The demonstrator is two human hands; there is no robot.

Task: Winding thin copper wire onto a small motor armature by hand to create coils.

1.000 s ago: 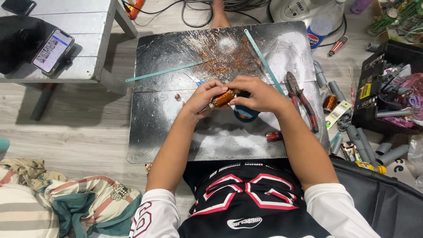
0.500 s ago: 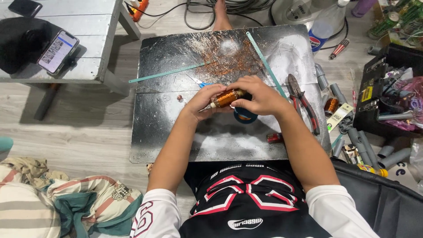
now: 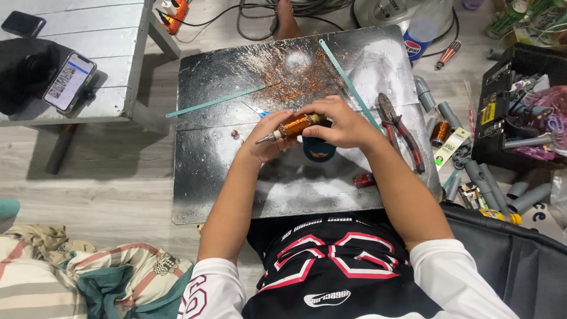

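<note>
Copper-wound armature (image 3: 293, 125) sits between both hands over the middle of the metal sheet (image 3: 201, 177), lying roughly level with its thin steel shaft (image 3: 264, 139) poking out toward the sheet's left side. Left hand (image 3: 267, 140) grasps the armature from below and behind, fingers curled around the coil's left end near the shaft. Right hand (image 3: 336, 121) clamps the coil's right end, fingers wrapped over the top, thumb tucked under. Just below the hands, a dark blue tape roll (image 3: 319, 150) lies on the sheet, partly hidden by the right hand. Copper-coloured scraps (image 3: 295, 77) are scattered across the sheet's far half. Two long teal strips rest on the sheet: one teal strip (image 3: 215, 100) angled toward the left edge, another teal strip (image 3: 348, 82) running from the far edge toward the right. Red-handled pliers (image 3: 401, 133) lie at the right edge, well apart from the hands. Small red object (image 3: 364, 179) lies near the near right part of the sheet, kind unclear. Off the sheet, grey pipe pieces (image 3: 490, 183) and an open black toolbox (image 3: 514, 112) sit on the floor to the right. Phone (image 3: 69, 81) with a lit screen rests on a grey bench (image 3: 118, 35) at the far left.
</note>
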